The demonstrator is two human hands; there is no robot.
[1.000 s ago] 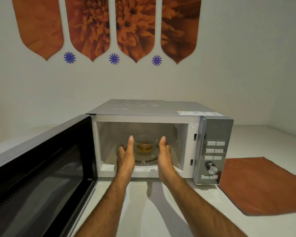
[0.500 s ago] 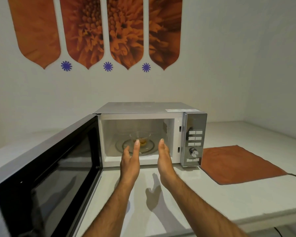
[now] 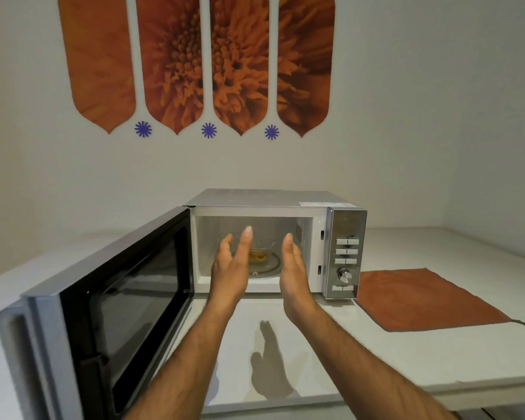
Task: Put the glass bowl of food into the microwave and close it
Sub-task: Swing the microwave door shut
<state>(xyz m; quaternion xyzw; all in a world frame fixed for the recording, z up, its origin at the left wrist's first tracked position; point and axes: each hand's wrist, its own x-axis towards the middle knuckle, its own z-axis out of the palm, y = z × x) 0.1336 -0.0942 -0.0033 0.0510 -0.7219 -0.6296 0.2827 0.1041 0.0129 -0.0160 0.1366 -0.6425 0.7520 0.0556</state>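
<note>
A silver microwave stands on the white counter with its door swung wide open to the left. Inside, a small glass bowl holding yellowish food sits on the glass turntable. My left hand and my right hand hover in front of the cavity opening, palms facing each other, fingers spread, holding nothing. Both hands are apart from the bowl. My left hand hides part of the bowl's left side.
An orange cloth lies flat on the counter right of the microwave. The control panel with buttons and a knob is on the microwave's right side. The counter's front edge runs near the bottom right. A wall stands behind.
Both hands have let go of the bowl and drawn back out of the cavity toward me. The bowl stays on the turntable. The view has pulled back from the microwave.
</note>
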